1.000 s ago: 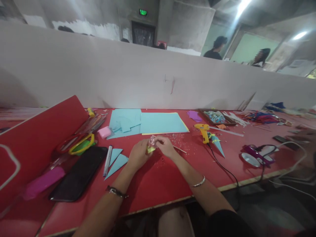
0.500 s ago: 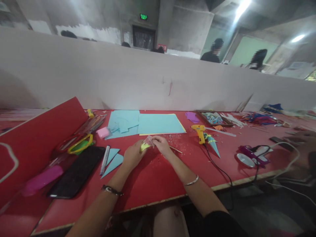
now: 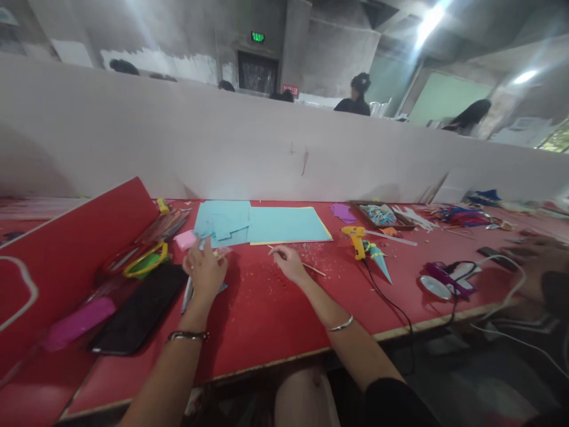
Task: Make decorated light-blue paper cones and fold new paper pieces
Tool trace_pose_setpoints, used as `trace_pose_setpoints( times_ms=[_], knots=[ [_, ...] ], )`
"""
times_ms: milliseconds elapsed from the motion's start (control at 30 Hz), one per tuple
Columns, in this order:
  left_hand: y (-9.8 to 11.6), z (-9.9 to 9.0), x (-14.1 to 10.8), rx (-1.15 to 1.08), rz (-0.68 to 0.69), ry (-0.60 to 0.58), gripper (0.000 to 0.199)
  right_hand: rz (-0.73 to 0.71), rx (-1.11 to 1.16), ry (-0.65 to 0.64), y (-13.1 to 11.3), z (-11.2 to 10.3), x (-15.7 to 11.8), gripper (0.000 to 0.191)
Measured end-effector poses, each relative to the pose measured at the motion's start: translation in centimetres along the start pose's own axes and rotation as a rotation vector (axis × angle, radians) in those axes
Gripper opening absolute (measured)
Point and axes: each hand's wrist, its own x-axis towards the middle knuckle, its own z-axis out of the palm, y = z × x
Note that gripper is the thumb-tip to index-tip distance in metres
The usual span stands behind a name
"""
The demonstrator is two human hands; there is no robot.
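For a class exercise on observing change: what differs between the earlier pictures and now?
The left hand has moved left, away from the right hand, and the small clear bag has gone left too. The right hand has let go of the bag; whether the left still grips it is unclear. The yellow glue gun and blue sheets stayed put.

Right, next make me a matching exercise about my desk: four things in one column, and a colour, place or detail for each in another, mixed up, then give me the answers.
1. Left hand
2. Right hand
3. Glue gun
4. Small paper pieces

A. Purple, right of the large blue sheet
B. Silvery bangle at the wrist
C. Yellow body
D. Dark bracelet at the wrist

Right pairs: 1-D, 2-B, 3-C, 4-A
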Motion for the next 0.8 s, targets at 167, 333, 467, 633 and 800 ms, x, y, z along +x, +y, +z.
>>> trace_pose_setpoints(
  times_ms=[167,333,467,633,800],
  knots=[
    [0.1,0.6,-0.4,-0.006,0.161,-0.049,0.043,-0.065,-0.278,-0.057,-1.1,-0.2,2.4,0.021],
    [-0.1,0.3,-0.2,0.017,0.216,-0.101,0.032,0.036,-0.54,-0.016,-2.8,1.1,7.0,0.025],
    [0.1,0.0,-0.1,0.012,0.235,-0.113,0.027,0.209,-0.684,-0.051,-3.7,3.7,9.4,0.043],
    [0.3,0.0,-0.1,-0.003,0.26,-0.168,0.027,0.386,-0.776,-0.089,-4.4,6.2,10.4,0.063],
    [0.5,0.3,-0.1,-0.021,0.254,-0.169,0.028,0.416,-0.815,-0.133,-4.7,6.1,10.8,0.053]
  ],
)
